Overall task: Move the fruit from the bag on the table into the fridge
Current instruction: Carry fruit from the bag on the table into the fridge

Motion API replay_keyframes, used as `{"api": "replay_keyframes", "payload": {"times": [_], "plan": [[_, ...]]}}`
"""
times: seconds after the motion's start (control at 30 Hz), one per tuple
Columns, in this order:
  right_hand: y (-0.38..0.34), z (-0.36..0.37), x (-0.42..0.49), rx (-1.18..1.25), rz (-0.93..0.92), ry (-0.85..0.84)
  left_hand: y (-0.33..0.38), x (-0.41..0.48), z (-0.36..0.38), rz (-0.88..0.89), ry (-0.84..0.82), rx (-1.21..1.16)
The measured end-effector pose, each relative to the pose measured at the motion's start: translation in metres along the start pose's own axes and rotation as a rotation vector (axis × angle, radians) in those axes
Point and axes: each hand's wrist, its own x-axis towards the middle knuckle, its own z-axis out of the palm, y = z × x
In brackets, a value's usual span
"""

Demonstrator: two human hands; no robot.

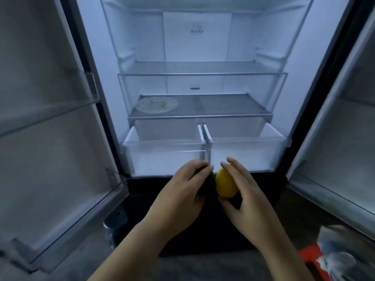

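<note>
The fridge stands in front of me with both doors swung open and its light on. My left hand is wrapped around a dark green fruit, mostly hidden by the fingers. My right hand grips a yellow lemon-like fruit. The two fruits almost touch, just below the front wall of the two clear crisper drawers, which are pulled out. A clear plastic bag lies blurred at the lower right.
A pale round plate rests on the left of the lowest glass shelf. The left door and right door carry clear bins. A red object sits under the bag.
</note>
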Motion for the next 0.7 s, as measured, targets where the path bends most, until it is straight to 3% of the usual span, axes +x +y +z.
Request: {"api": "replay_keyframes", "payload": {"times": [0.37, 0.7], "plan": [[0.038, 0.051, 0.105, -0.030, 0.058, -0.023, -0.113, 0.081, 0.029, 0.043, -0.018, -0.186], [0.128, 0.047, 0.176, 0.006, 0.095, -0.081, -0.149, 0.167, 0.095, 0.027, -0.060, -0.197]]}}
